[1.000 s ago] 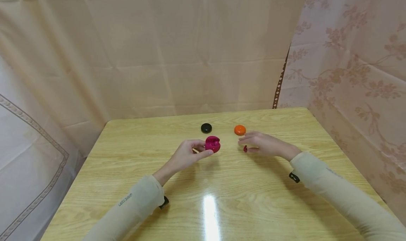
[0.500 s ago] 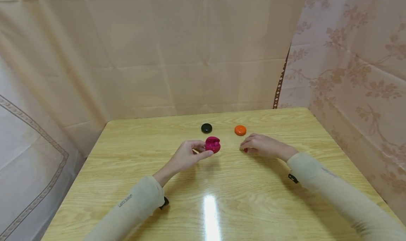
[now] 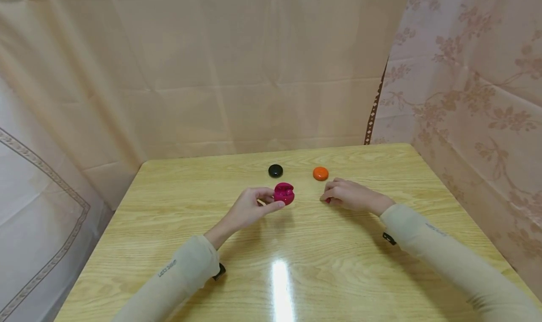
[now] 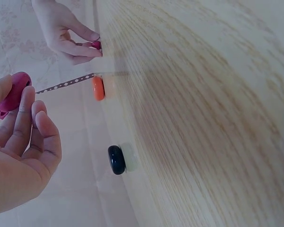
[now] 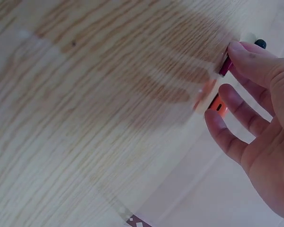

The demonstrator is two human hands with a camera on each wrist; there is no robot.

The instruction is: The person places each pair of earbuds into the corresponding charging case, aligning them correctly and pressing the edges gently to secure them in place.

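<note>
My left hand (image 3: 249, 208) holds a magenta earbud case (image 3: 284, 197) with its lid up, raised a little over the table. Thumb and fingers grip the case by its side, as the left wrist view also shows. Farther right, my right hand (image 3: 350, 195) is low at the tabletop, pinching a small magenta earbud (image 5: 225, 66) between thumb and forefinger. The fingers cover much of that earbud in the head view. In the right wrist view the other fingers stay loosely bent and apart from it.
A round black case (image 3: 275, 171) lies behind the magenta one. To its right, a round orange case (image 3: 320, 173) sits just beyond my right fingers. The wooden table (image 3: 203, 181) ends at a beige curtain (image 3: 237, 77), with a flowered curtain (image 3: 478, 91) along the right.
My right hand's fingers have closed on the earbud, which was lying beside the thumb. That arm has shifted slightly left. The left hand and the magenta case have kept their place.
</note>
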